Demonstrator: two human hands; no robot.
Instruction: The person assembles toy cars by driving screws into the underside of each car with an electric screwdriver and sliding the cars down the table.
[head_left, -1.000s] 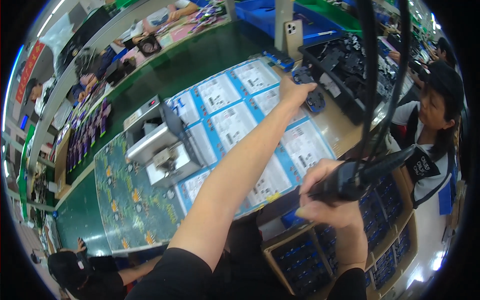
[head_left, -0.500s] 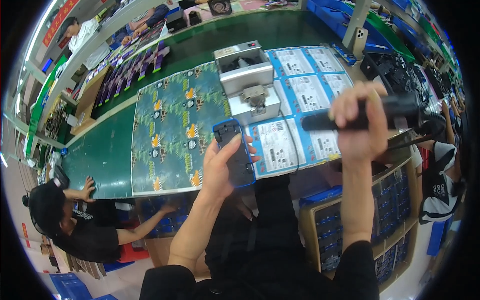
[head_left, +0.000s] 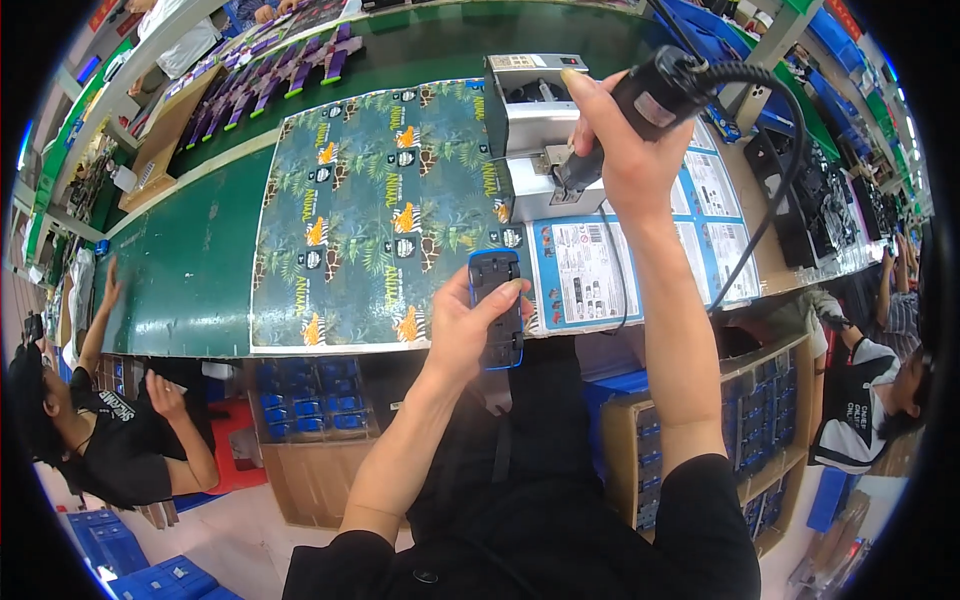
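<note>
A worktop (head_left: 185,275) under printed, lettered sheets (head_left: 365,200) reaches beyond both hands. Below the right hand (head_left: 640,165), a cardboard box (head_left: 622,455) holds blue-and-black parts; just left stands a silver machine (head_left: 545,125). That raised hand wraps a black power screwdriver (head_left: 660,90), tip slanting down; the lower left hand (head_left: 460,330) pinches a blue-rimmed casing (head_left: 495,268).

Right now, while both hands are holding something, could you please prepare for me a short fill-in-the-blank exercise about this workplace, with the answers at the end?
1. The dark part held by the left hand has a rim coloured ____.
2. The power tool gripped by the right hand has a body coloured ____.
3. In the picture, the leafy printed sheet extends mainly to the ____ of the silver machine.

Missing words: blue; black; left.
</note>
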